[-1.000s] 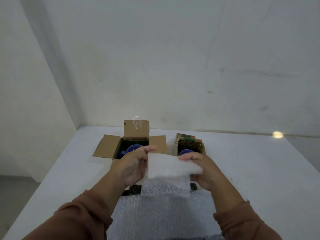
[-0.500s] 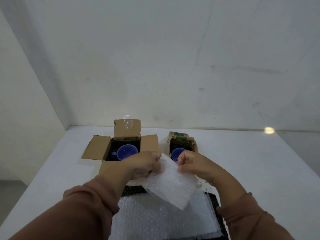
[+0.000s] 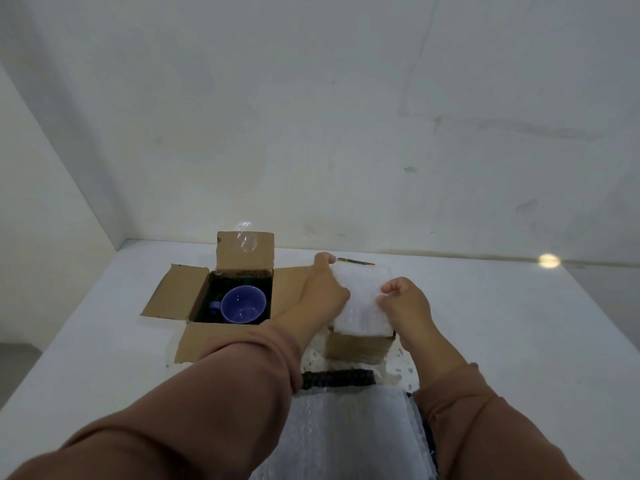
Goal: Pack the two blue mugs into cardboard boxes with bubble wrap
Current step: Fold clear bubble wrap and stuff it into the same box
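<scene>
Holding a folded white bubble-wrap sheet (image 3: pixel 363 303) over the small right cardboard box (image 3: pixel 356 348) | left hand (image 3: pixel 323 296) grips its left edge, right hand (image 3: pixel 405 303) pinches it with curled fingers (image 3: pixel 393 287) | round blue mug (image 3: pixel 243 304) sits bare inside open left carton (image 3: pixel 180 292) | second mug hidden | padding, closing likely remain.

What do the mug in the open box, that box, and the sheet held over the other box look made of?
Round blue mug: probably glazed ceramic, going by the glossy highlights inside, though glossy plastic isn't excluded.
Open brown box: plain matte cardboard with raw, creased flaps.
White bubble-wrap sheet: soft translucent plastic film with a faint bubbled texture.
</scene>
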A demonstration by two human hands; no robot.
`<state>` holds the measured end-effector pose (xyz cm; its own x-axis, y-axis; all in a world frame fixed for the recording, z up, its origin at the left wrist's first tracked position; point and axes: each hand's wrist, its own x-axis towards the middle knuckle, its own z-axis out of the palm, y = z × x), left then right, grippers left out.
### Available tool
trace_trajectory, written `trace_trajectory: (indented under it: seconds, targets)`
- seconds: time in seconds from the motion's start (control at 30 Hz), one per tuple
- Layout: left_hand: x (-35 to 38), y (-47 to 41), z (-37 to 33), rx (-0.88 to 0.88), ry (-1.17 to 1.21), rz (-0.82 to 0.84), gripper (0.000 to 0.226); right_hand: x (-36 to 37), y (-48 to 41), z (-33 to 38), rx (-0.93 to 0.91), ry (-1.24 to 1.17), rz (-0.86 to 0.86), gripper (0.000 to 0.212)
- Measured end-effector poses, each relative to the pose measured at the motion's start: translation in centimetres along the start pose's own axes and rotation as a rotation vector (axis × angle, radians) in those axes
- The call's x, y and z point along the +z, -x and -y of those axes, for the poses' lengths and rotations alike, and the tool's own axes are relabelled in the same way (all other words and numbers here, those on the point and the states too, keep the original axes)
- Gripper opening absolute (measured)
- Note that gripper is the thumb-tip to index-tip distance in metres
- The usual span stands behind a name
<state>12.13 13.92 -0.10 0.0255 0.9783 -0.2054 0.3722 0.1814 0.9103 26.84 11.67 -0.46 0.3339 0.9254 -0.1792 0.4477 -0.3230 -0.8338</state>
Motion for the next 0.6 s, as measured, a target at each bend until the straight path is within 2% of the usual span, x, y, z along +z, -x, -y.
trace_trajectory:
  seconds: [0.07,0.13,0.23,0.3,0.4,0.5,0.6]
  targets:
    - [0.9,-0.5,0.7,0.220,-0.309,-0.033,0.045,0.5,-0.8,0.0,-0.020,0.160,-0.014,0.010]
    - [1.4,-1.1,1.9,0.398,-0.617,-0.022,0.040,0.9,-1.3,-0.1,-0.023,0.315,0.007,0.014]
    - [1.7,-2.0,3.9,0.483,-0.989,0.030,0.043,1.4,-1.4,-0.5,-0.066,0.542,0.023,0.025]
    - [1.7,-2.4,5.0,0.480,-1.064,0.103,0.042,1.4,-1.3,-1.1,-0.154,0.729,-0.010,0.026]
    - [1.6,-2.9,5.7,0.489,-1.150,0.162,0.046,1.6,-1.4,-1.9,-0.219,0.814,-0.039,0.021]
    - [1.6,-2.7,5.3,0.529,-1.236,0.146,0.052,1.9,-1.3,-2.8,-0.335,0.971,-0.057,0.017]
    - [1.5,-2.4,4.5,0.587,-1.277,0.115,0.051,2.2,-1.1,-3.3,-0.417,1.059,-0.115,0.024]
